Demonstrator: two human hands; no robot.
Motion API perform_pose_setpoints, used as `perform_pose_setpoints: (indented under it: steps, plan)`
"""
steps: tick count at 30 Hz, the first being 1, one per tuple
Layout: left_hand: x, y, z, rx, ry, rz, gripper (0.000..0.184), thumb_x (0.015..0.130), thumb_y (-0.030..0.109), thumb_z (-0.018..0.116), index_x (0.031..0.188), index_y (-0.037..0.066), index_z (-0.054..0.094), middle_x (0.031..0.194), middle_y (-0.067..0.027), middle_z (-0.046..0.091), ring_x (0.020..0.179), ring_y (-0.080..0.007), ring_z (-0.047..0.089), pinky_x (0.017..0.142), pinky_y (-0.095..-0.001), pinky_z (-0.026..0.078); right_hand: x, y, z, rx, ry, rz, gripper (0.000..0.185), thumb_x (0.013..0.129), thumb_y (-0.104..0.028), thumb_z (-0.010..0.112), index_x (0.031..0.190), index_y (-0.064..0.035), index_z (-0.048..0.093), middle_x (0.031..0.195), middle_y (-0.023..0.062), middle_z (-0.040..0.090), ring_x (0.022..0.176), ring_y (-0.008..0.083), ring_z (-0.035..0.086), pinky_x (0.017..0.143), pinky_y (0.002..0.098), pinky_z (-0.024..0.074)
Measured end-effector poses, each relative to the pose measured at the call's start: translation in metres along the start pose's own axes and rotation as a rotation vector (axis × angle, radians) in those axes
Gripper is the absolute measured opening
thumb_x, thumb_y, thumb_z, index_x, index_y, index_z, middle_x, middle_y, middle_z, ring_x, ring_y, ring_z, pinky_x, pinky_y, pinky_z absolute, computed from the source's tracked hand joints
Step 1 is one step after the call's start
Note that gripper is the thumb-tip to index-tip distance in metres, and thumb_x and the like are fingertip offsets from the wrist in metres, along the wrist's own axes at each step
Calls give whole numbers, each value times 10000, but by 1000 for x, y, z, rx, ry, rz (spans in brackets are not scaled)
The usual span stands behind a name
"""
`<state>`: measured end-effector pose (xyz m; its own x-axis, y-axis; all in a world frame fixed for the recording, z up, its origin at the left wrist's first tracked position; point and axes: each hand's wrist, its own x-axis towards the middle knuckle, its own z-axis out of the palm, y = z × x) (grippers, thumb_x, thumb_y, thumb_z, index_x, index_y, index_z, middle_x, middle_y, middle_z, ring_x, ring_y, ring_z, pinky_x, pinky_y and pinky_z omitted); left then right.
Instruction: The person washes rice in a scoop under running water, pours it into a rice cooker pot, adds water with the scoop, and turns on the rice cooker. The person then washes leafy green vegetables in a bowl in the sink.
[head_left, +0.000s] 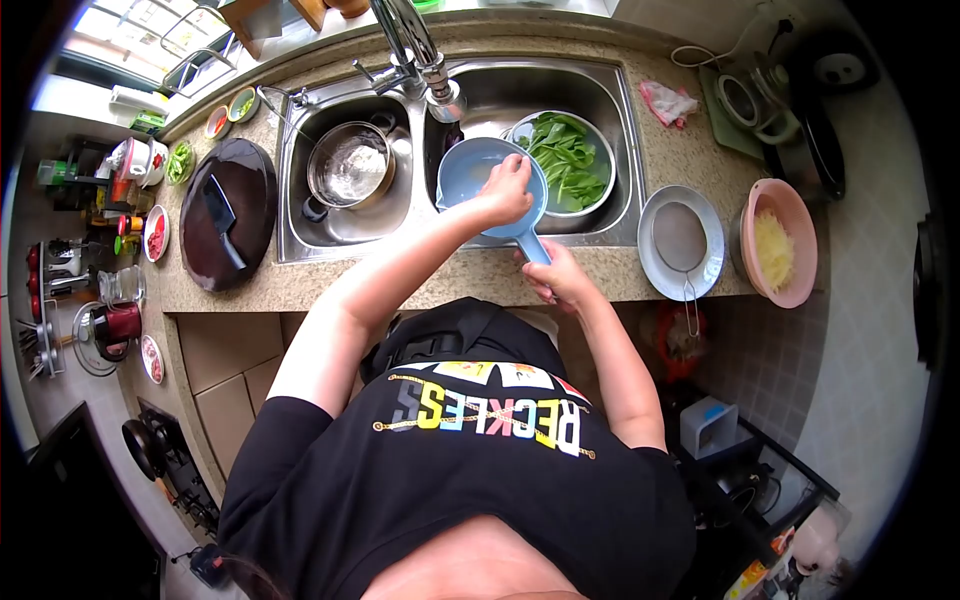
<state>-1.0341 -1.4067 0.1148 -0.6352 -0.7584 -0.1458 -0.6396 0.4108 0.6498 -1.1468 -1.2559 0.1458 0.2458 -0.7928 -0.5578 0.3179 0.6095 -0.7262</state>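
A light blue plastic water scoop (455, 165) is held over the right sink basin, below the tap. My right hand (562, 275) is wrapped around its handle near the counter's front edge. Over the scoop's bowl is my left hand (507, 190), its fingers curled together; whatever they hold, if anything, is hidden. Just right of the scoop, a metal bowl (608, 160) of green leafy vegetables (565, 155) sits in the same basin, partly covered by the scoop.
The left basin holds a metal pot (350, 165) of water. A knife (222, 215) lies on a dark round board (262, 200). On the right counter stand a strainer (680, 237) over a pale basin and a pink bowl (808, 225) of yellowish shreds. The tap (440, 90) rises close behind the scoop.
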Motion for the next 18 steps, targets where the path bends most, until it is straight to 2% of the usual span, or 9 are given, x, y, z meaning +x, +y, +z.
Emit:
perform_pose_setpoints:
  steps: [3, 5, 6, 7, 10, 13, 15, 16, 18]
  plan:
    - [0, 3, -5, 33, -14, 107, 461, 767, 161, 526, 1212, 43, 516, 1284, -175, 440, 1162, -354, 434, 1002, -417, 360, 2, 0, -4, 0, -4, 9, 291, 737, -29, 536, 1022, 4, 486, 560, -3, 448, 349, 64, 367, 320, 215, 281]
    - [-6, 23, -31, 191, -368, 29, 318, 787, 169, 531, 1076, 97, 642, 1173, -126, 542, 1119, -320, 481, 963, -408, 393, 2, 0, -7, 3, -8, 20, 288, 734, -29, 536, 1016, 4, 488, 560, -1, 449, 349, 66, 368, 321, 217, 283]
    - [-8, 19, -25, 210, -326, 6, 234, 789, 186, 530, 932, 126, 705, 1077, -84, 598, 1062, -282, 529, 930, -389, 424, 2, 0, -7, -7, -14, 4, 279, 738, -20, 526, 1012, 6, 484, 543, -5, 439, 344, 63, 358, 318, 216, 272]
    - [-7, 18, -26, 208, -324, 1, 234, 789, 186, 530, 932, 126, 705, 1077, -84, 598, 1062, -282, 529, 930, -389, 424, 2, -1, -6, -16, -20, -12, 270, 742, -12, 516, 1008, 8, 479, 526, -8, 428, 339, 61, 348, 314, 215, 261]
    - [-2, 9, -27, 390, -483, -79, 261, 784, 185, 536, 976, 101, 692, 1089, -121, 590, 1073, -305, 524, 926, -391, 425, 0, -4, -5, -29, 22, -2, 273, 741, -5, 514, 1011, 12, 479, 524, -4, 430, 336, 62, 343, 315, 214, 259]
    - [-2, -3, -18, -22, -308, -157, 353, 788, 157, 524, 1113, 63, 622, 1128, -159, 567, 1099, -334, 503, 939, -401, 411, -2, -5, -7, -23, -21, 0, 273, 737, -4, 512, 1008, 11, 479, 530, -2, 435, 334, 64, 342, 315, 213, 259]
    - [-4, -1, -11, -67, 21, 63, 463, 803, 133, 506, 1253, 23, 493, 1243, -194, 499, 1143, -351, 476, 960, -401, 390, -3, -5, -4, -29, -14, 1, 275, 735, -3, 509, 1008, 10, 479, 533, -1, 438, 334, 64, 343, 315, 213, 259]
    - [-8, 6, -13, -71, -72, 41, 520, 823, 119, 485, 1326, 21, 395, 1347, -196, 410, 1194, -348, 444, 999, -381, 363, -3, -6, -3, -38, -6, -2, 277, 732, -2, 506, 1007, 10, 480, 535, 0, 441, 333, 65, 344, 315, 214, 259]
    - [-16, 16, -13, -52, -124, 66, 515, 830, 122, 481, 1327, 21, 397, 1372, -191, 384, 1218, -344, 424, 1016, -373, 348, -3, -8, -2, -42, -2, 4, 276, 729, -1, 504, 1003, 10, 481, 539, 0, 444, 332, 65, 344, 313, 215, 261]
